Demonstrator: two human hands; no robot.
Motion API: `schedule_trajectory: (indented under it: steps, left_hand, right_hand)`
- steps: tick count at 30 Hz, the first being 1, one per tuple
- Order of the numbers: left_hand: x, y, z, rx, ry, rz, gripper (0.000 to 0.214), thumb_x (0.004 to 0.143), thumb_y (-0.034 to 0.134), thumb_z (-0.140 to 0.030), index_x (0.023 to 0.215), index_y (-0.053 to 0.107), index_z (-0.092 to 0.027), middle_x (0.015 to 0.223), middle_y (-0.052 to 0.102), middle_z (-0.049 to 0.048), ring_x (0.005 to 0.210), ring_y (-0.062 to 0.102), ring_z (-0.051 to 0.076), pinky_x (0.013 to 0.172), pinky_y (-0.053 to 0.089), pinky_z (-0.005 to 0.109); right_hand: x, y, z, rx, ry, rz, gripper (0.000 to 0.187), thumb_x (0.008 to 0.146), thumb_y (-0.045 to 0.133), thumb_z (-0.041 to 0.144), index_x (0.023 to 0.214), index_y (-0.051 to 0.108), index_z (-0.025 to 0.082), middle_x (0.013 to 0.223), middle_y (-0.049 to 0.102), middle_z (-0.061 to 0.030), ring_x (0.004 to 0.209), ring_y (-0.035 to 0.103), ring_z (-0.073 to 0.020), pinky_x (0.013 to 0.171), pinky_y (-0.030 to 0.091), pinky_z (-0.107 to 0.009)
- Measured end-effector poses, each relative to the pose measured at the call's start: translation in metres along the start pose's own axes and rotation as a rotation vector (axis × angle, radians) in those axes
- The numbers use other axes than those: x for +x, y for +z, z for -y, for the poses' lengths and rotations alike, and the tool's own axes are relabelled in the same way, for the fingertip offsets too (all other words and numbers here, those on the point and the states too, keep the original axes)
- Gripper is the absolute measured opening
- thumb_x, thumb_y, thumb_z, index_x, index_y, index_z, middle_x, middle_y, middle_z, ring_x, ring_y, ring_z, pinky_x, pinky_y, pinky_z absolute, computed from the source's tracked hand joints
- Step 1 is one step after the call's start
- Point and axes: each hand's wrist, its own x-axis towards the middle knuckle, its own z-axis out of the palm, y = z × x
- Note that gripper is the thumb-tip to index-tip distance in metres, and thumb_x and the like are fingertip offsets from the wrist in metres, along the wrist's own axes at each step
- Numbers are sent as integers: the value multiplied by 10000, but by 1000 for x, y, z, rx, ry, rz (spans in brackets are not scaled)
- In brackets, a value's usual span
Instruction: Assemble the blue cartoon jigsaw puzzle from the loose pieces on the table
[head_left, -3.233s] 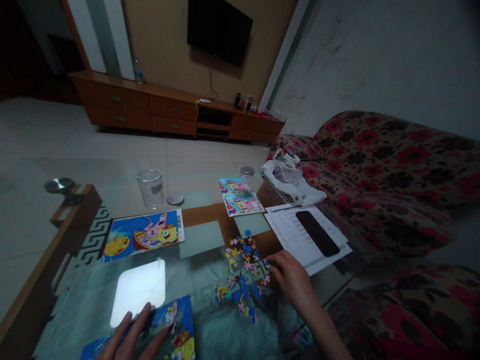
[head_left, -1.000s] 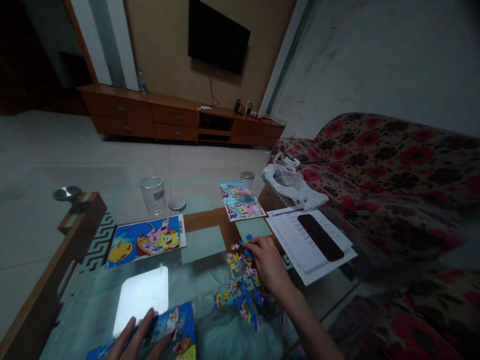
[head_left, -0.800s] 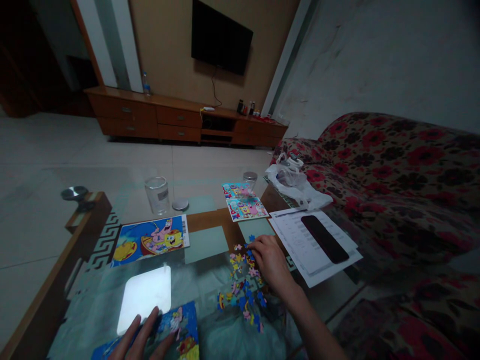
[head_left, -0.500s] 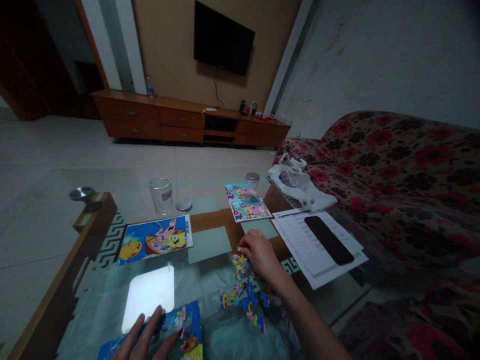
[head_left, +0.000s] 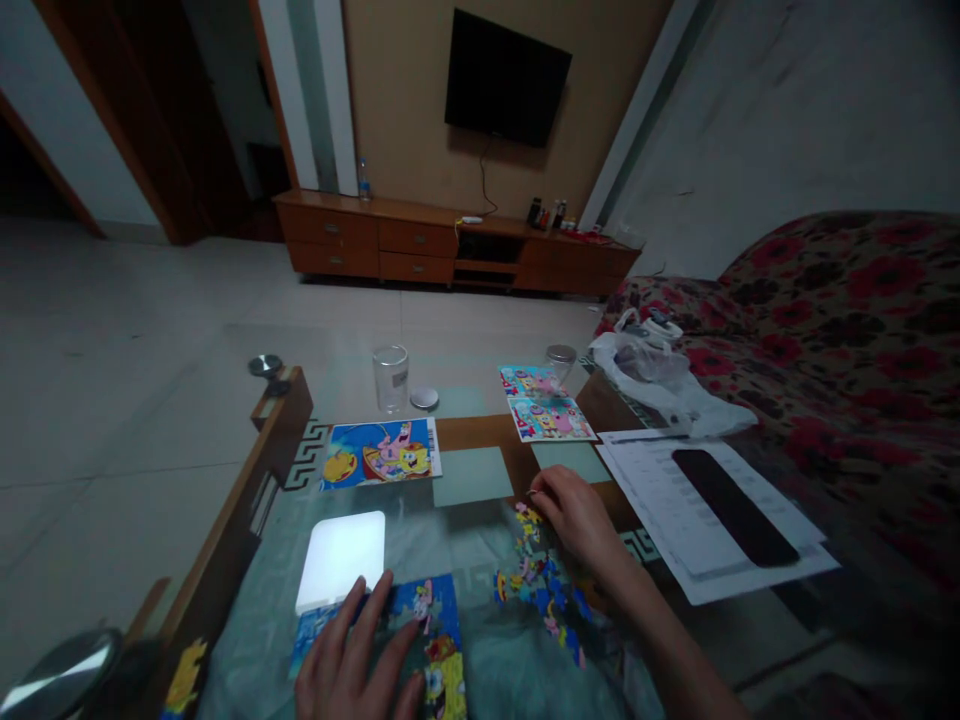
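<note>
Right fingers [head_left: 546,489] curled at pile [head_left: 536,585] edge, grip unclear — left fingers [head_left: 375,605] flat on puzzle [head_left: 439,625].

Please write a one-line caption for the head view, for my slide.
Right hand rests among loose puzzle pieces on a glass table; left hand lies on a puzzle board.

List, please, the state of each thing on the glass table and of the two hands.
Left hand: open, flat on the blue cartoon puzzle board.
Right hand: fingers curled over the pile of loose coloured puzzle pieces.
Clear drinking glass: upright, seemingly empty.
Black rectangular phone: screen dark, lying on white paper sheets.
Black wall television: off.
</note>
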Motion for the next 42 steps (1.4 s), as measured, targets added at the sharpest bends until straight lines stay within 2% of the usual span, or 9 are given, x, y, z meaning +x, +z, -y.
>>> schedule_trajectory:
  steps: [3, 7, 10, 15, 21, 31, 35, 39, 42]
  left_hand:
    - [2, -2, -1, 22, 43, -5, 247, 831, 536, -227, 1049, 640, -276, 1292, 538, 133, 1191, 476, 333, 812, 446, 444]
    - [3, -4, -7, 11, -56, 14, 240, 842, 505, -235, 1041, 629, -283, 1317, 533, 104, 1240, 445, 324, 881, 418, 467]
    - [3, -6, -11, -8, -74, 23, 253, 839, 500, -225, 1050, 626, -282, 1324, 530, 105, 1253, 436, 325, 896, 413, 478]
    - [6, -12, -13, -34, -79, 48, 290, 820, 507, -171, 1059, 635, -275, 1344, 513, 112, 1277, 414, 321, 930, 391, 485]
    - [8, -15, -16, -40, -87, 77, 325, 797, 515, -155, 1059, 647, -296, 1368, 496, 98, 1281, 406, 323, 957, 352, 476]
    - [10, -18, -13, -69, -39, 106, 346, 775, 561, -172, 1093, 618, -296, 1385, 473, 98, 1301, 367, 314, 950, 348, 472]
    - [11, -20, -15, -77, -97, 127, 349, 782, 542, -143, 1085, 628, -294, 1391, 464, 106, 1309, 364, 329, 958, 343, 515]
    - [10, -21, -11, -64, 1, 125, 382, 774, 576, -160, 1130, 616, -292, 1414, 443, 118, 1311, 351, 333, 948, 334, 491]
    - [10, -21, -8, -77, -15, 130, 362, 796, 564, -169, 1131, 614, -294, 1423, 436, 108, 1317, 351, 328, 973, 311, 481]
  right_hand:
    - [-10, 1, 18, 109, -56, 5, 150, 894, 470, 138, 834, 595, 195, 847, 630, -48, 813, 594, -205, 735, 446, -310]
    - [-27, 12, 52, 315, -191, 114, 215, 920, 462, 116, 927, 650, 219, 926, 629, -52, 891, 598, -205, 774, 457, -315]
    - [-36, 23, 75, 383, -151, 223, 194, 895, 538, 85, 962, 652, 227, 897, 661, -34, 837, 618, -192, 739, 463, -297]
    - [-34, 32, 97, 346, -97, 354, 143, 832, 662, 70, 784, 657, 205, 757, 674, 1, 710, 625, -169, 635, 440, -259]
    - [-32, 37, 102, 299, -141, 415, 174, 827, 662, 42, 805, 701, 210, 796, 709, -2, 761, 645, -171, 681, 452, -258]
    - [-34, 47, 98, 334, -196, 411, 216, 830, 645, 45, 848, 726, 245, 832, 717, -1, 784, 649, -178, 709, 459, -267]
    - [-33, 47, 98, 311, -216, 406, 214, 828, 653, 48, 849, 731, 246, 822, 703, -1, 770, 639, -174, 700, 454, -263]
    - [-33, 47, 99, 265, -213, 400, 194, 831, 651, 47, 843, 726, 226, 815, 692, -9, 763, 634, -172, 689, 449, -261]
    - [-33, 48, 99, 228, -196, 378, 178, 821, 662, 46, 854, 717, 213, 820, 687, -16, 777, 634, -181, 699, 451, -269]
